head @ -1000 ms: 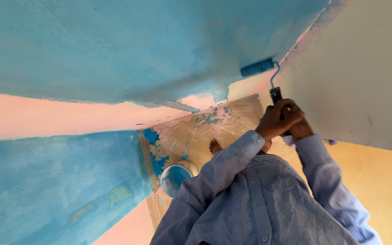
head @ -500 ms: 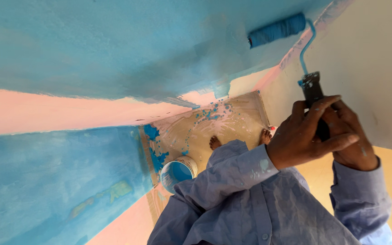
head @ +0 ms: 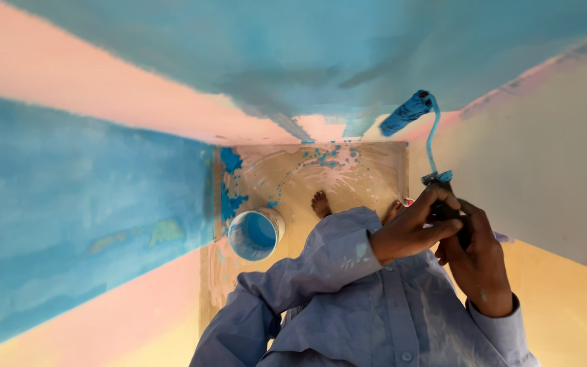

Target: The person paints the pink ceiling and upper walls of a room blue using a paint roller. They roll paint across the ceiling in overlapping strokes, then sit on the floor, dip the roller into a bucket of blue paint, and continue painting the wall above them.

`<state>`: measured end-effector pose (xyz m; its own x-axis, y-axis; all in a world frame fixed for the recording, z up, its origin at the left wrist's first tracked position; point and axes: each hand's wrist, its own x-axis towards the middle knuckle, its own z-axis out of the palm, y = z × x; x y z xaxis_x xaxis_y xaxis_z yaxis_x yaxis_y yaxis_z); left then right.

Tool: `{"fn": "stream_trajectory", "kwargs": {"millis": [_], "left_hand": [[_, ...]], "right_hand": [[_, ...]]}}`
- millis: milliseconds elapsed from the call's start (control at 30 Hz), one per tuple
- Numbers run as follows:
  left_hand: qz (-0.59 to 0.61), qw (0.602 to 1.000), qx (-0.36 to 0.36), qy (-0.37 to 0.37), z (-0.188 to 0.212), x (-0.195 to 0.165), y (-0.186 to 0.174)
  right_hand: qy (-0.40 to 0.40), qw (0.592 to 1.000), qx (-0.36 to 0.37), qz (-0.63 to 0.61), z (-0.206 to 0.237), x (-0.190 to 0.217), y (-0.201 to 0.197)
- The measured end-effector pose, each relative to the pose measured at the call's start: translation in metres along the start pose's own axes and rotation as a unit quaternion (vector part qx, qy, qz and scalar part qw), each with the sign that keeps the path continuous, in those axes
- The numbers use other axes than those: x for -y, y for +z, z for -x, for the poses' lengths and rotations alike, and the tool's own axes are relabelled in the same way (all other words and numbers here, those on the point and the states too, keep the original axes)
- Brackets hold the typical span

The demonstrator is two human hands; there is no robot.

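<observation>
Blue-painted wall (head: 76, 224) fills the left of the frame, with a pink unpainted band (head: 103, 88) across the upper left and more blue at the top. Spattered floor (head: 348, 170) sits centre frame, bare feet on it. Paint bucket (head: 256, 234) with blue paint stands on the floor, lower centre-left, near the wall. Paint roller (head: 409, 112), blue-soaked, is upper right of centre, at the wall edge. Left hand (head: 412, 228) and right hand (head: 473, 261), right of centre, both have their grip clenched on the roller handle (head: 446, 204).
</observation>
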<state>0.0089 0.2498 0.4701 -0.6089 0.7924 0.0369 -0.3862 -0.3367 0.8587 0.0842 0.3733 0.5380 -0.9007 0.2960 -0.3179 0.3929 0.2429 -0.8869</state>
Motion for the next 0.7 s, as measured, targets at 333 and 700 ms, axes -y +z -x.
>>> {"fn": "stream_trajectory", "kwargs": {"millis": [333,700], "left_hand": [[-0.267,0.915,-0.294,0.068,0.066,-0.094,-0.01],[-0.454,0.811,-0.347,0.127,0.086,-0.1,-0.136]], "right_hand": [[-0.163,0.968,0.169,-0.084,-0.03,-0.004,0.073],[-0.217,0.953,0.183,-0.101,-0.118,-0.053,0.215]]}}
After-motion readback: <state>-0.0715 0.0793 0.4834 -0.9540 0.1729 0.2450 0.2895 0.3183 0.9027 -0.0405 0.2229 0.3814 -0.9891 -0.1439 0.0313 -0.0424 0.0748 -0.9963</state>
